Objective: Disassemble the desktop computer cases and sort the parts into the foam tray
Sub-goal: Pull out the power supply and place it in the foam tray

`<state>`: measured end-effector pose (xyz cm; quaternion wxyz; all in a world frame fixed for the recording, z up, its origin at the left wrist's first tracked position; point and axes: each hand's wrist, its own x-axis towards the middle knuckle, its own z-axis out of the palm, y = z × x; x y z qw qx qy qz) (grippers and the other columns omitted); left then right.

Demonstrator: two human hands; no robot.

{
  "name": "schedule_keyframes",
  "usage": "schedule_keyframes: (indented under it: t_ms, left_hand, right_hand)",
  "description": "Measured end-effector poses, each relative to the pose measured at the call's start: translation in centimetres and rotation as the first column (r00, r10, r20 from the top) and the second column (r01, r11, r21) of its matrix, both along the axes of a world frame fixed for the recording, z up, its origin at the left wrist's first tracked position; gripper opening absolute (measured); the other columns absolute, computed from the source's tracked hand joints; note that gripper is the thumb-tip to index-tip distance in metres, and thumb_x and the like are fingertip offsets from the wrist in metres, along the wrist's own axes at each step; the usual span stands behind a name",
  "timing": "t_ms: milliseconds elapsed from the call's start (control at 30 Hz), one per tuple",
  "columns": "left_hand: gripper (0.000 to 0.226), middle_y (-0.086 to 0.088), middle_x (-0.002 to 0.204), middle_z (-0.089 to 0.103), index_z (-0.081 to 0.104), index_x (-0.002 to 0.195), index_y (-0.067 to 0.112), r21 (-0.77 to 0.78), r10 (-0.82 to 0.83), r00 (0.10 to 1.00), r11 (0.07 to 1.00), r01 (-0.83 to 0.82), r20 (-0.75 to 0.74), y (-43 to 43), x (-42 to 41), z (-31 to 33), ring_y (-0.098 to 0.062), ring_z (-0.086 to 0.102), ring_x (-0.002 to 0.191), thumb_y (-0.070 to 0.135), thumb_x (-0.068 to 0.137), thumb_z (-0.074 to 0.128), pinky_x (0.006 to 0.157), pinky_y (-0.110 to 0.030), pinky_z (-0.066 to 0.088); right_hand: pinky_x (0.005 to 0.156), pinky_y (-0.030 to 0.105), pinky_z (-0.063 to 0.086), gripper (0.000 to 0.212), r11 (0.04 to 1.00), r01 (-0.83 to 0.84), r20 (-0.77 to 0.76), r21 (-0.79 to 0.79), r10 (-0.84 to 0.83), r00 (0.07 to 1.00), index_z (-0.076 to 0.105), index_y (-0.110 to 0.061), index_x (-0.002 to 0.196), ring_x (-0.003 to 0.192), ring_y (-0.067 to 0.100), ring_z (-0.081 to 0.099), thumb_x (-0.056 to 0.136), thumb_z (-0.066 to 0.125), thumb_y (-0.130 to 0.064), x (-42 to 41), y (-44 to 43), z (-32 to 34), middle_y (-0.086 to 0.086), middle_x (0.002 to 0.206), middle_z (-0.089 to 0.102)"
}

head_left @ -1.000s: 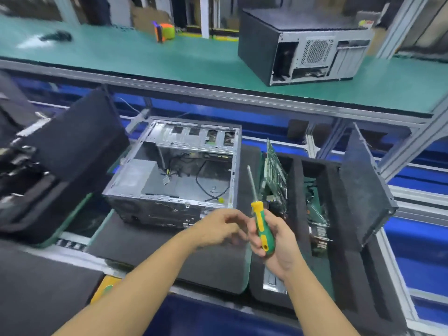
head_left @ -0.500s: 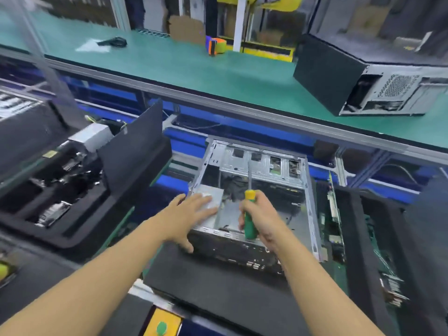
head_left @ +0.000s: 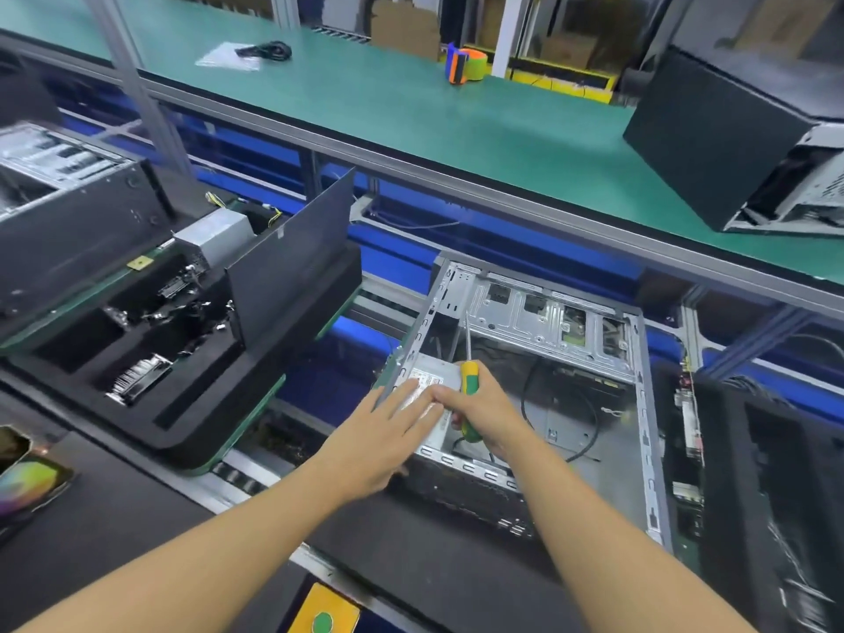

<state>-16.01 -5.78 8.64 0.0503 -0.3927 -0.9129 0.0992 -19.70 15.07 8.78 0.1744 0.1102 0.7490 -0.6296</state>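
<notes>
An open silver computer case (head_left: pixel 639 427) lies on a black foam pad in front of me. My left hand (head_left: pixel 388 427) lies flat with straight fingers on the grey power supply (head_left: pixel 429 381) in the case's near-left corner. My right hand (head_left: pixel 484 413) grips a green and yellow screwdriver (head_left: pixel 468 386), its shaft pointing up and away into the case. A black foam tray (head_left: pixel 192 404) with removed parts, a grey power supply unit and an upright black side panel (head_left: pixel 292 262) sits to the left. Another foam tray (head_left: pixel 753 472) with circuit boards is at the right.
A green bench (head_left: pixel 411 111) runs behind, carrying a black closed computer case (head_left: pixel 730 143), an orange and green tape dispenser (head_left: pixel 466 64) and a bagged cable (head_left: pixel 255 52). Another case (head_left: pixel 68 194) lies at far left. A yellow button box (head_left: pixel 324 609) sits at the near edge.
The view swung left and closer. Both hands moved from in front of the case down into its near-left corner; my left hand now lies on the power supply beside the screwdriver hand.
</notes>
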Motion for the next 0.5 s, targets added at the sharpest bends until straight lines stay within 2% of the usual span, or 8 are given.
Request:
schedule_keyframes:
  t_ms: [100, 167, 267, 367, 433, 500]
  left_hand:
    - [0.096, -0.013, 0.156, 0.041, 0.047, 0.147, 0.009, 0.042, 0.029, 1.0, 0.999, -0.028, -0.006, 0.3, 0.4, 0.1, -0.035, 0.043, 0.14, 0.026, 0.061, 0.089, 0.1, -0.047, 0.048]
    - [0.09, -0.012, 0.152, 0.046, 0.051, 0.144, 0.009, 0.084, 0.033, 0.999, 0.996, -0.033, -0.003, 0.5, 0.3, 0.3, -0.032, 0.047, 0.138, 0.023, 0.063, 0.089, 0.099, -0.047, 0.049]
    - [0.089, -0.005, 0.151, 0.049, 0.055, 0.137, 0.013, 0.064, -0.004, 1.0, 0.998, 0.002, 0.031, 0.0, -0.8, 0.9, -0.026, 0.05, 0.136, 0.048, 0.062, 0.091, 0.1, -0.043, 0.049]
    - [0.098, -0.003, 0.159, 0.036, 0.047, 0.139, 0.016, -0.009, 0.008, 0.999, 1.0, -0.008, 0.044, -0.3, -1.3, 1.0, -0.028, 0.041, 0.142, 0.057, 0.06, 0.088, 0.105, -0.044, 0.043]
    - [0.11, -0.005, 0.163, 0.028, 0.038, 0.146, 0.016, -0.029, 0.025, 0.999, 0.999, -0.024, 0.033, 0.0, -1.4, 0.5, -0.035, 0.035, 0.145, 0.051, 0.056, 0.091, 0.111, -0.05, 0.038]
    - [0.117, -0.011, 0.16, 0.032, 0.035, 0.149, 0.014, -0.051, 0.04, 0.999, 0.998, -0.039, 0.008, 0.1, -1.3, 0.2, -0.043, 0.035, 0.143, 0.038, 0.052, 0.097, 0.111, -0.053, 0.037]
  right_hand:
    - [0.059, 0.032, 0.052, 0.039, 1.0, 0.028, -0.039, -0.004, -0.028, 0.999, 0.056, -0.021, 0.108, 0.058, 0.012, 0.058, 0.082, 0.082, -0.034, -0.7, -0.1, -0.3, 0.004, 0.085, 0.07]
    - [0.062, 0.035, 0.052, 0.034, 0.998, 0.059, -0.056, -0.004, -0.059, 0.997, 0.055, -0.02, 0.107, 0.057, 0.012, 0.058, 0.085, 0.08, -0.028, -1.0, -0.1, -0.4, 0.005, 0.088, 0.07]
    - [0.058, 0.037, 0.051, 0.032, 0.997, 0.072, -0.074, 0.024, -0.071, 0.995, 0.056, -0.023, 0.106, 0.055, 0.012, 0.059, 0.085, 0.079, -0.03, -1.2, -0.1, -0.6, 0.003, 0.084, 0.07]
    - [0.054, 0.035, 0.05, 0.033, 0.998, 0.05, -0.082, 0.022, -0.048, 0.995, 0.054, -0.025, 0.105, 0.057, 0.015, 0.061, 0.086, 0.077, -0.039, -1.1, 0.3, -0.9, 0.005, 0.081, 0.067]
    - [0.058, 0.036, 0.052, 0.041, 1.0, 0.025, -0.053, 0.018, -0.024, 0.998, 0.055, -0.026, 0.107, 0.059, 0.017, 0.062, 0.081, 0.075, -0.051, -1.1, 0.6, -1.1, 0.006, 0.085, 0.067]
    - [0.061, 0.035, 0.056, 0.043, 1.0, 0.005, -0.017, 0.011, -0.004, 1.0, 0.057, -0.028, 0.108, 0.062, 0.017, 0.063, 0.079, 0.077, -0.053, -1.0, 0.7, -1.3, 0.006, 0.087, 0.069]
